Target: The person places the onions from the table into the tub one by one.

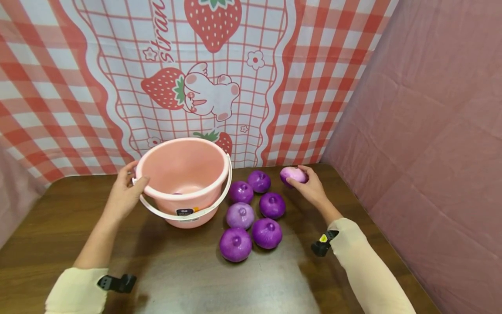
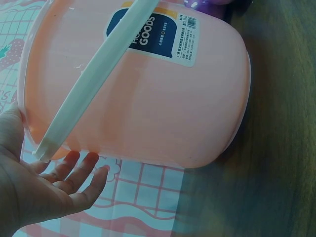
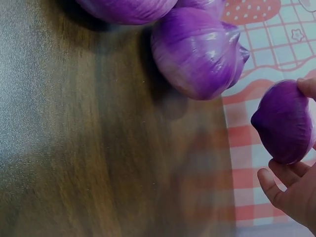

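Observation:
A pink bucket [image 1: 184,205] with a white handle [image 1: 211,209] stands on the left part of the table. My left hand [image 1: 127,192] grips its rim at the left, thumb over the edge and fingers outside below the rim. My right hand [image 1: 311,185] holds a purple onion [image 1: 292,175] between thumb and fingers, over the back right of the table; its paler side faces up in the head view. In the right wrist view the same onion [image 3: 284,121] shows its pointed tip. Inside the bucket a small bit of something purple [image 1: 177,193] shows.
Several purple onions, among them a paler one [image 1: 240,216] and a front one [image 1: 235,244], sit grouped on the wooden table [image 1: 188,279] right of the bucket. Behind hangs a strawberry-print cloth [image 1: 306,87]; a pink cloth [image 1: 423,144] hangs at the right.

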`<state>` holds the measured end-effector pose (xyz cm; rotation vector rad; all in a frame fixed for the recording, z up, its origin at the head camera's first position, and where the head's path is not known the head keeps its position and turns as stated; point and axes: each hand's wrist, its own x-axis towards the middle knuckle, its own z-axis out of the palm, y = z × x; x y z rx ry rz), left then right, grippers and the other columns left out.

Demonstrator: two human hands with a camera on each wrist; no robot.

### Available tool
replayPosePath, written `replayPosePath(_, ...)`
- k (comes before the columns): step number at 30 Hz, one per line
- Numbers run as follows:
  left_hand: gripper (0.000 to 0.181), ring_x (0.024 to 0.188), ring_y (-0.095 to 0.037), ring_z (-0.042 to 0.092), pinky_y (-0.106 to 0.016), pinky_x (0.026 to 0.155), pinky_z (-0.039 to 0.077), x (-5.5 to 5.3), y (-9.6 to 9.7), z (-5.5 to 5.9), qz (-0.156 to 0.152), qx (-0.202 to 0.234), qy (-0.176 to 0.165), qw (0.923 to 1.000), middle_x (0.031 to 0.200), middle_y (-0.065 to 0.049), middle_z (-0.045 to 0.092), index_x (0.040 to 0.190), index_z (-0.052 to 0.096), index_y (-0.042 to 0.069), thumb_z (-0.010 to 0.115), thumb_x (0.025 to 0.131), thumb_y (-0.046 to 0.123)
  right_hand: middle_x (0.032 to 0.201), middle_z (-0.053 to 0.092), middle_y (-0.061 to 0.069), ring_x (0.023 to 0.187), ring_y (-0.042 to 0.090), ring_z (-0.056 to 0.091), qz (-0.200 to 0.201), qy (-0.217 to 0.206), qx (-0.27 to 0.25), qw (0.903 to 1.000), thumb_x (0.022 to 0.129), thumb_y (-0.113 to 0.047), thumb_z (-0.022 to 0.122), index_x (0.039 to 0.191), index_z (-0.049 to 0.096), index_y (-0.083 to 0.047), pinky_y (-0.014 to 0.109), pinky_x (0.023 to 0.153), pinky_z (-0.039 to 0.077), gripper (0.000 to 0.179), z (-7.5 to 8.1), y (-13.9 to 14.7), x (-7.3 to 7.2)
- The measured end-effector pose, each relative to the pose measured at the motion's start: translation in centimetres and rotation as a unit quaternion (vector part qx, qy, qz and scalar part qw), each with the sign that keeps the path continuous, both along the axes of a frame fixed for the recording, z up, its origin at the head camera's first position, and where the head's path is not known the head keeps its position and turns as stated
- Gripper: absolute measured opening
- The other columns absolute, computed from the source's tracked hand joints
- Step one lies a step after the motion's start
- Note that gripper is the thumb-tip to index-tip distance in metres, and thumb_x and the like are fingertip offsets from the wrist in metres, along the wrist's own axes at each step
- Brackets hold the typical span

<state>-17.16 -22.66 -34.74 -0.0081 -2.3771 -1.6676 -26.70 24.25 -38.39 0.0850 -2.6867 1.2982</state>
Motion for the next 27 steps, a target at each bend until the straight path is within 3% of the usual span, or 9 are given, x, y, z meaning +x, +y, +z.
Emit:
replayPosePath(14, 0.062, 0.074, 0.014, 0.047, -0.007, 0.062, 0.047, 0.1, 0.0, 0.2, 0.000, -0.005, -0.006, 1.0000, 0.125, -0.036, 0.044, 0.146, 0.015, -0.003, 0.044, 0.096, 0.017, 0.135, 0.047, 0.018, 0.120, 0.032, 0.047, 0.015, 0.026, 0.004, 0.9995, 0.080, -0.033, 0.072, 0.134, 0.043, -0.006, 0.045, 0.101, 0.043, 0.067, 1.9, -0.3, 0.3)
replayPosePath(27, 0.062, 0.075, 0.015, 0.045, -0.007, 0.064, 0.047, 0.1, -0.1, 0.2, -0.001, -0.014, -0.002, 0.9999, 0.124, -0.037, 0.044, 0.145, 0.016, -0.005, 0.044, 0.095, 0.018, 0.135, 0.046, 0.019, 0.120, 0.032, 0.048, 0.034, 0.037, 0.015, 0.9986, 0.079, -0.033, 0.072, 0.135, 0.042, -0.006, 0.045, 0.100, 0.043, 0.069, 4.8, -1.2, 1.2)
